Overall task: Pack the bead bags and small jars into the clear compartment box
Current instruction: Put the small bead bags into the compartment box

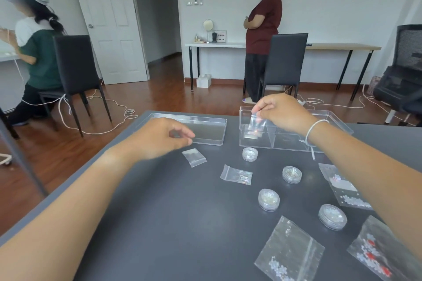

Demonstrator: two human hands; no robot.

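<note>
My right hand [282, 112] pinches the top of a small clear bead bag [255, 126], which hangs into the left compartment of the clear compartment box [285, 143] at the far side of the dark table. My left hand [164, 138] hovers over the table with its fingers loosely curled and nothing in them, just above a small white-filled bag [194, 157]. Several bead bags, among them one with pale sequins [236, 174] and a large one [288, 253], lie on the table. Several small round jars [250, 154] [291, 174] [268, 199] stand between them.
The box's clear lid [205, 129] lies left of the box. More bags lie under and beside my right forearm [347, 194] [376, 255]. Beyond the table are black chairs [75, 70], cables on the wood floor, a seated person at left and a standing person [262, 36].
</note>
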